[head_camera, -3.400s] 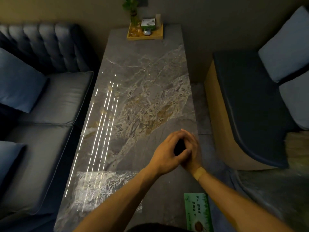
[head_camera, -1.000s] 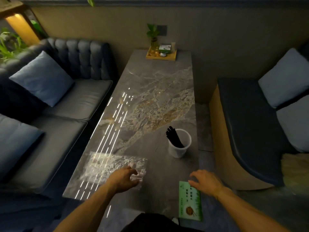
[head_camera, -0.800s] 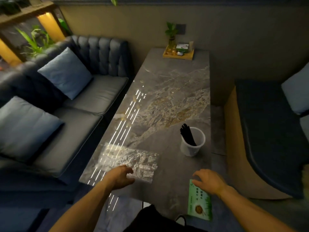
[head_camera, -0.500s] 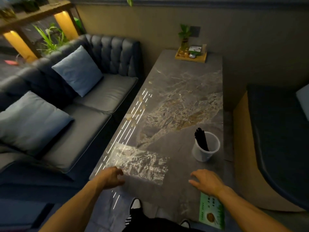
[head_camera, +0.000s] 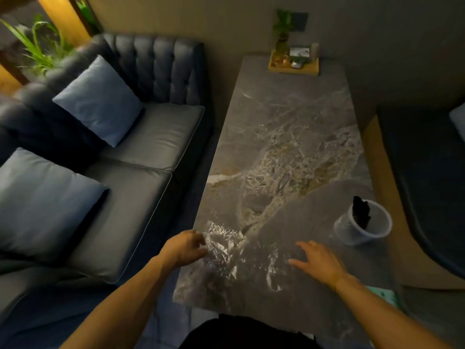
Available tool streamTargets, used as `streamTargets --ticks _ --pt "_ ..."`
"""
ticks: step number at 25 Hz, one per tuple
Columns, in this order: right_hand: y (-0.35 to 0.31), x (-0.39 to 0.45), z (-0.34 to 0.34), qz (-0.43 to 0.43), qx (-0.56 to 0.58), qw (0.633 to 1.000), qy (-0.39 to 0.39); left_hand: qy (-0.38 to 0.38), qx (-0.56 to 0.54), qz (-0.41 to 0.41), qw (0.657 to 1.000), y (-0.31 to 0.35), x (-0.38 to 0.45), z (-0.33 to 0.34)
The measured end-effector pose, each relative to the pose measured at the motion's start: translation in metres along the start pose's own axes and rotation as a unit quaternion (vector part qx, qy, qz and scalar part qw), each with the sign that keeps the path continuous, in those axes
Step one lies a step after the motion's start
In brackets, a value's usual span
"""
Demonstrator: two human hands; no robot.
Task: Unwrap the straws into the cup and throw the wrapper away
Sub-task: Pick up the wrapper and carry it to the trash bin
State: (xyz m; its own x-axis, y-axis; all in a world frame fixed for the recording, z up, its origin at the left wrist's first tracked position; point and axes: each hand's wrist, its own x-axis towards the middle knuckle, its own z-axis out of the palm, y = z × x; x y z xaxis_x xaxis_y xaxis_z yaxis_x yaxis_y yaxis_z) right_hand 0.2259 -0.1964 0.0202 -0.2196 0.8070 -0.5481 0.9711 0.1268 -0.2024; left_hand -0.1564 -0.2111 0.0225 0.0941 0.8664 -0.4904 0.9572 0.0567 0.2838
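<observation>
A clear plastic cup stands near the right edge of the marble table, with a bundle of black straws upright in it. The empty, crinkled clear wrapper lies flat on the table's near end. My left hand is at the wrapper's left edge, fingers and thumb curled onto the plastic. My right hand hovers palm down with fingers spread over the wrapper's right end, holding nothing. The cup is a hand's width beyond my right hand.
A wooden tray with a small plant and bottles sits at the table's far end. A dark sofa with blue pillows runs along the left, a padded bench along the right. A green card peeks out behind my right forearm.
The cup with the straws came into view once my hands left it. My right hand moved from the green card to the wrapper's right end. My left hand closed on its left edge.
</observation>
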Motion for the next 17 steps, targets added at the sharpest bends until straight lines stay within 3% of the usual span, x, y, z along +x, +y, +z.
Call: streamTargets --ticks 7,12,17 --pt "-0.027 0.011 0.012 0.115 0.034 0.992 -0.028 -0.018 0.091 0.095 0.991 -0.013 0.056 -0.014" --pt "-0.033 0.021 0.014 0.151 0.031 0.987 -0.042 -0.053 0.120 0.107 0.986 -0.006 0.078 -0.010" --pt "-0.036 0.021 0.023 0.164 0.037 0.986 -0.015 -0.030 0.137 0.098 0.985 -0.002 0.077 0.003"
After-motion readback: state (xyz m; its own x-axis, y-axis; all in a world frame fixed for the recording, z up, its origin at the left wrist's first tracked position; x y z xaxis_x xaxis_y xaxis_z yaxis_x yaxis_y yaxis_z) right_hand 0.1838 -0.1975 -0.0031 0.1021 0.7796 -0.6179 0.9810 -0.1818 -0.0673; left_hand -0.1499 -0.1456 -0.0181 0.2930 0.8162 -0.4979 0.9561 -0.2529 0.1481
